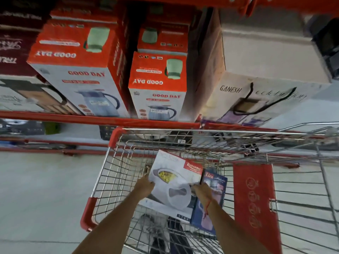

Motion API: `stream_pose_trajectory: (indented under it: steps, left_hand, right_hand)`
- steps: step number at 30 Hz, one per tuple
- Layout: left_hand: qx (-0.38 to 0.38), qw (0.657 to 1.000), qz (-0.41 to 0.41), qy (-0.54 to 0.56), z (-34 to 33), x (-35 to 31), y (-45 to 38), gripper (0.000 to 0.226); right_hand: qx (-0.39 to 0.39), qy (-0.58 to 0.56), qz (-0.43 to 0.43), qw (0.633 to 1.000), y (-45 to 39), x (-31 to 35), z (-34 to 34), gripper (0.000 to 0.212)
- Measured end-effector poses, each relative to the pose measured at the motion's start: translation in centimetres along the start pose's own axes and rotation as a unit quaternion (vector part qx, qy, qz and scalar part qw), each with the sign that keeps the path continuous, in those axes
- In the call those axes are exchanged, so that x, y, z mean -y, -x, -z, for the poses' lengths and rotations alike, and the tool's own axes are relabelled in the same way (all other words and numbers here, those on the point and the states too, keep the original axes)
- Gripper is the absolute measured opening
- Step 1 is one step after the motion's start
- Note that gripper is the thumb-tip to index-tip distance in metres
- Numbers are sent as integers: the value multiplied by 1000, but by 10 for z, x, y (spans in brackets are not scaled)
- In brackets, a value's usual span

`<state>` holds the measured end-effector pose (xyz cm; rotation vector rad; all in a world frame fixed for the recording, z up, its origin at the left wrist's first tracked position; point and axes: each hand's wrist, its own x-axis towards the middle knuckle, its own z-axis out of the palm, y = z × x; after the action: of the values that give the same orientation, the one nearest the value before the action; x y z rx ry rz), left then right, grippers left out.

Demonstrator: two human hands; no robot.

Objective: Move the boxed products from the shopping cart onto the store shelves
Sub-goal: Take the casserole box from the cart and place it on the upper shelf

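On the left, the left hand (145,186) is pressing its fingers against the near-left edge of the white box (174,182), which is lying tilted inside the shopping cart (102,173). The box's long axis is running from near-left to far-right, so each hand is taking one side of it. Moving right, the right hand (201,191) is clamping the box's right edge (the fingertips are hidden, so I cannot tell how deep the hold goes). Just beside it, a blue box (216,182) is leaning, touching the white one. The shelf (91,119) with red kettle boxes (157,85) is waiting ahead and above; the lift probably goes forward and up.
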<state>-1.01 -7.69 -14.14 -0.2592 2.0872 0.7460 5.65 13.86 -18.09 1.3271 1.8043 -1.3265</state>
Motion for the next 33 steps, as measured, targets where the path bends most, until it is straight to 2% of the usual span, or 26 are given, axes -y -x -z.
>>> stream_pose_trajectory:
  steps: [4,7,9,14,15,17,19,25,27,30,33]
  left_hand:
    - [-11,999,38,24,1,9,-4,39]
    - [-33,997,67,32,10,14,3,40]
    - [-45,995,70,49,17,19,10,42]
    - [-92,993,-10,71,38,26,57,31]
    - [-103,991,-34,75,41,26,70,28]
    - [-125,985,-72,96,47,25,98,25]
    - [-149,977,-109,108,57,20,124,19]
    - [-235,936,-231,125,96,-16,198,10]
    - [-263,914,-263,165,113,-30,221,20]
    - [-293,878,-308,221,140,-52,244,17]
    - [-330,831,-374,246,168,-82,270,23]
  right_hand:
    - [9,-72,-52,996,-1,8,-5,15]
    - [36,-79,-26,996,8,15,-17,19]
    - [25,-72,4,997,17,21,-20,29]
    - [14,-76,112,991,57,21,-1,49]
    - [13,-85,133,987,72,20,5,49]
    - [8,-113,179,977,107,21,17,33]
    - [-9,-120,223,967,142,24,29,32]
    - [-45,-167,389,905,235,56,69,27]
    - [-54,-168,442,880,258,72,81,30]
    - [-79,-176,504,842,283,104,99,38]
    - [-86,-185,571,795,314,145,120,35]
